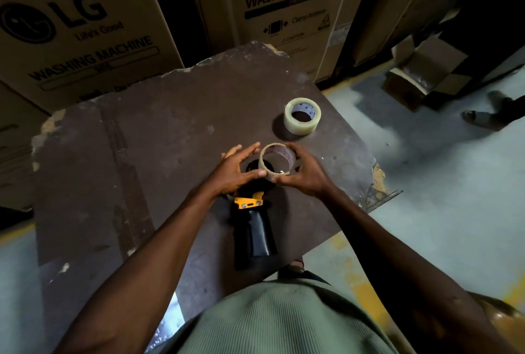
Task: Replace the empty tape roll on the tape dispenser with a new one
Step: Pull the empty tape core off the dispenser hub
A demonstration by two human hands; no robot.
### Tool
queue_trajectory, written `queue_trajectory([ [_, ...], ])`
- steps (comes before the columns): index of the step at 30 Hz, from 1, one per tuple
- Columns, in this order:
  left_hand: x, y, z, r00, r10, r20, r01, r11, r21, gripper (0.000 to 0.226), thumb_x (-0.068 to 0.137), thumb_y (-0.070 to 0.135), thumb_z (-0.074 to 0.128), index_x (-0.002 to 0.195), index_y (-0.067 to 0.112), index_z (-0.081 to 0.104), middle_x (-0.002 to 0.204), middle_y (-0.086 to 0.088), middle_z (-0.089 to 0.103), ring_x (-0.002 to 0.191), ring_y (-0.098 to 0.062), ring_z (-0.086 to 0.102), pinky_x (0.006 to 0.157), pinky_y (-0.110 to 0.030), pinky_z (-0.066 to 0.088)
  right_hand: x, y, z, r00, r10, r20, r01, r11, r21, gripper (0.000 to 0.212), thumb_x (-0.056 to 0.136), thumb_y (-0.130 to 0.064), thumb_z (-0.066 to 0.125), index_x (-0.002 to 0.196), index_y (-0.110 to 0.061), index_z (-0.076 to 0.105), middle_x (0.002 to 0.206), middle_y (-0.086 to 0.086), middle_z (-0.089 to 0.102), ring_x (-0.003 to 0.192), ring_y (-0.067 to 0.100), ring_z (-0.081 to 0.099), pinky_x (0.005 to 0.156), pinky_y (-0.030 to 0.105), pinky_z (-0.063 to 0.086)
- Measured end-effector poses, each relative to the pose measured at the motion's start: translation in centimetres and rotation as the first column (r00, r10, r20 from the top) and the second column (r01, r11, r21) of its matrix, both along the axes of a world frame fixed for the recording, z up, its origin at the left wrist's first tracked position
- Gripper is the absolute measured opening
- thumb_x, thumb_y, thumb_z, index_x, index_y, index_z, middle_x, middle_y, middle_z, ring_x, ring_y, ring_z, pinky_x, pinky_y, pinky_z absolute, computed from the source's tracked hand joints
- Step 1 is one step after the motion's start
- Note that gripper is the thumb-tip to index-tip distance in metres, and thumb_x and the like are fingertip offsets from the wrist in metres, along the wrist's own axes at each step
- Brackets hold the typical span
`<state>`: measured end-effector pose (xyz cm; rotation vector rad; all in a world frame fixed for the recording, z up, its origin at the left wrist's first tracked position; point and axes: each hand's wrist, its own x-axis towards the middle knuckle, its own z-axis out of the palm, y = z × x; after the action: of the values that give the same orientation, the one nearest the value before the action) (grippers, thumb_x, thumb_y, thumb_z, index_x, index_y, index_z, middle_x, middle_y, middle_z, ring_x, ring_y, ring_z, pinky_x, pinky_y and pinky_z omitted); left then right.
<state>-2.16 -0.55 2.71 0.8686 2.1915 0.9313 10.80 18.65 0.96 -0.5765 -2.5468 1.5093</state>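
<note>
The empty cardboard tape core is held between both my hands, just above the head of the tape dispenser. My left hand grips its left side, thumb on the near rim. My right hand wraps its right side. The tape dispenser lies flat on the dark brown table, black handle pointing toward me, yellow plate at the neck; its black spool hub shows under the core. A full roll of clear tape lies flat on the table, beyond and to the right of my hands.
Large cardboard washing-machine boxes stand behind the table. The table's right edge is chipped. An open small carton sits on the grey floor at right, next to another person's sandalled foot.
</note>
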Motion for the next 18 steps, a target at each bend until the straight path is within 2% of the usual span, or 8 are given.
queue_trajectory([
  [2, 0.3, 0.3, 0.0, 1.0, 0.028, 0.011, -0.029, 0.997, 0.07, 0.073, 0.088, 0.037, 0.072, 0.151, 0.025, 0.038, 0.147, 0.006, 0.053, 0.151, -0.021, 0.02, 0.124, -0.042, 0.016, 1.2, 0.8, -0.2, 1.0, -0.029, -0.001, 0.029, 0.999, 0.02, 0.081, 0.063, -0.022, 0.097, 0.133, -0.023, 0.058, 0.124, -0.007, 0.067, 0.105, -0.008, 0.06, 0.084, 0.011, 0.044],
  [3, 0.5, 0.4, 0.0, 0.999, 0.043, 0.009, -0.044, 0.994, 0.096, 0.07, 0.088, 0.035, 0.072, 0.149, 0.023, 0.041, 0.145, 0.004, 0.055, 0.15, -0.02, 0.024, 0.122, -0.036, 0.019, 1.8, 1.2, -0.2, 0.999, -0.053, 0.003, 0.053, 0.998, 0.036, 0.079, 0.064, -0.019, 0.097, 0.131, -0.025, 0.057, 0.121, -0.01, 0.066, 0.101, -0.01, 0.059, 0.082, 0.01, 0.043],
  [5, 0.8, 0.6, 0.1, 0.998, 0.064, 0.0, -0.063, 0.991, 0.119, 0.065, 0.089, 0.033, 0.072, 0.147, 0.021, 0.046, 0.143, 0.004, 0.056, 0.147, -0.017, 0.03, 0.119, -0.03, 0.024, 3.2, 2.3, -0.3, 0.995, -0.093, 0.025, 0.091, 0.993, 0.07, 0.077, 0.065, -0.019, 0.095, 0.129, -0.032, 0.054, 0.118, -0.012, 0.064, 0.101, -0.008, 0.057, 0.084, 0.017, 0.044],
  [7, 1.2, 0.7, 0.2, 0.996, 0.084, -0.002, -0.083, 0.988, 0.131, 0.061, 0.09, 0.032, 0.071, 0.144, 0.018, 0.049, 0.142, 0.003, 0.057, 0.144, -0.016, 0.036, 0.12, -0.034, 0.027, 4.7, 3.7, -0.8, 0.994, -0.108, 0.029, 0.104, 0.989, 0.107, 0.075, 0.067, -0.025, 0.094, 0.129, -0.032, 0.054, 0.118, -0.016, 0.063, 0.105, -0.009, 0.056, 0.091, 0.018, 0.043],
  [10, 1.8, 0.9, 0.1, 0.994, 0.106, -0.036, -0.1, 0.987, 0.126, 0.055, 0.09, 0.029, 0.071, 0.14, 0.014, 0.054, 0.141, -0.001, 0.059, 0.141, -0.018, 0.041, 0.119, -0.037, 0.031, 7.1, 5.7, -1.7, 0.978, -0.179, 0.103, 0.161, 0.974, 0.156, 0.083, 0.069, -0.03, 0.094, 0.14, -0.015, 0.054, 0.13, -0.001, 0.06, 0.118, 0.012, 0.055, 0.099, 0.027, 0.039],
  [12, 2.2, 1.0, 0.0, 0.992, 0.115, -0.054, -0.108, 0.987, 0.119, 0.054, 0.09, 0.028, 0.071, 0.139, 0.013, 0.056, 0.14, -0.004, 0.059, 0.14, -0.019, 0.043, 0.117, -0.034, 0.032, 8.4, 6.8, -2.3, 0.964, -0.226, 0.141, 0.2, 0.963, 0.179, 0.085, 0.069, -0.028, 0.094, 0.141, -0.01, 0.053, 0.137, 0.009, 0.061, 0.124, 0.023, 0.058, 0.1, 0.03, 0.042],
  [16, 3.0, 1.1, -0.1, 0.99, 0.142, 0.002, -0.14, 0.98, 0.142, 0.056, 0.09, 0.024, 0.072, 0.141, 0.013, 0.053, 0.139, -0.004, 0.06, 0.13, -0.012, 0.052, 0.107, -0.023, 0.036, 10.1, 8.1, -2.7, 0.937, -0.304, 0.173, 0.27, 0.943, 0.196, 0.082, 0.069, -0.026, 0.093, 0.139, -0.013, 0.054, 0.138, 0.012, 0.062, 0.119, 0.019, 0.056, 0.096, 0.03, 0.043],
  [18, 3.2, 1.2, -0.1, 0.987, 0.154, 0.037, -0.158, 0.976, 0.15, 0.057, 0.09, 0.024, 0.072, 0.143, 0.015, 0.052, 0.138, -0.003, 0.06, 0.127, -0.011, 0.054, 0.107, -0.024, 0.038, 10.6, 8.7, -2.7, 0.927, -0.335, 0.168, 0.303, 0.933, 0.193, 0.078, 0.068, -0.027, 0.092, 0.136, -0.014, 0.056, 0.134, 0.011, 0.064, 0.117, 0.021, 0.059, 0.096, 0.034, 0.048],
])
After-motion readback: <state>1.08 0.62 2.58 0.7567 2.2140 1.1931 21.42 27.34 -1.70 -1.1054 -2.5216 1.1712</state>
